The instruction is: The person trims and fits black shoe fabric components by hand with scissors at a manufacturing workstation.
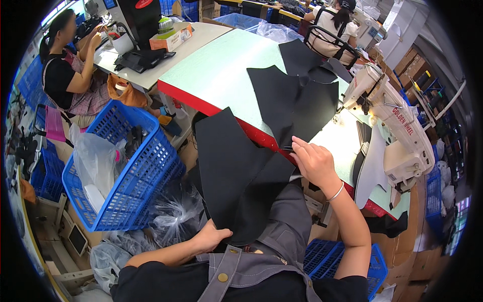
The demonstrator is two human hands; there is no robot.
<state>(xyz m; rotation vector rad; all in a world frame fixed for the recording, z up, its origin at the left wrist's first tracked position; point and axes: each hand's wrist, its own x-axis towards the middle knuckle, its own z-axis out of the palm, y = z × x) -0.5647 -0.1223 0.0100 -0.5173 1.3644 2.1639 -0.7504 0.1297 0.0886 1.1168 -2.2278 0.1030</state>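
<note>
A large black sheet-like piece (224,156), leather or cloth, hangs over the red front edge of the table and across my lap. My left hand (214,237) is closed on its lower edge, thumb on top. My right hand (316,162) is at the red edge, fingers pinched round a small thin metal tool (287,148), whose tip is close to the black material. Whether it is tweezers or snips I cannot make out. More black cut pieces (314,103) spread over the pale green tabletop (221,70), seemingly joined in a chain.
A white sewing machine (402,121) stands at the right, with a grey-white panel (371,168) beside it. At the left is a blue crate (146,173) holding plastic bags. Another person (68,75) sits at the far left, and one (337,25) at the back.
</note>
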